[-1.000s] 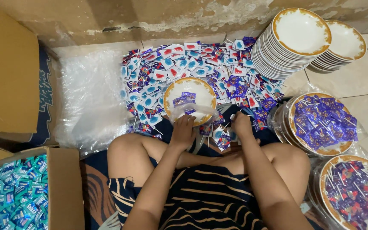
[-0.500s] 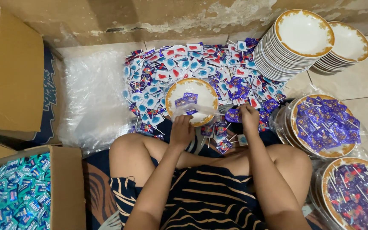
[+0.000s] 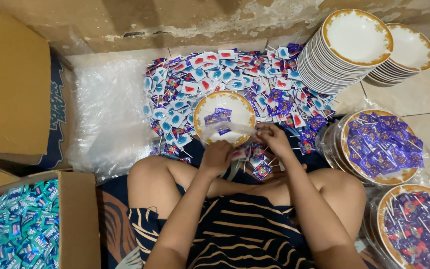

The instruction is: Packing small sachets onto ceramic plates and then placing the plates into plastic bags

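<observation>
A gold-rimmed white plate (image 3: 210,107) lies on the floor in front of my knees, with a few purple wrapped candies (image 3: 216,116) on it. A clear plastic bag (image 3: 227,130) stretches across the plate's near edge between my two hands. My left hand (image 3: 216,155) grips the bag at the plate's near rim. My right hand (image 3: 273,138) pinches the bag's other end, just right of the plate. Behind the plate spreads a heap of wrapped lollipops (image 3: 235,79) in blue, red and purple.
Two tall stacks of empty plates (image 3: 357,40) stand at the back right. Two bagged plates full of purple candies (image 3: 379,147) lie on the right. Cardboard boxes (image 3: 11,84) stand at the left, one holding teal packets (image 3: 16,234). Clear plastic sheeting (image 3: 108,114) covers the floor between.
My right hand reached out to the lollipops on the right, then came back left to the bag at the plate. My left hand stayed at the plate's rim.
</observation>
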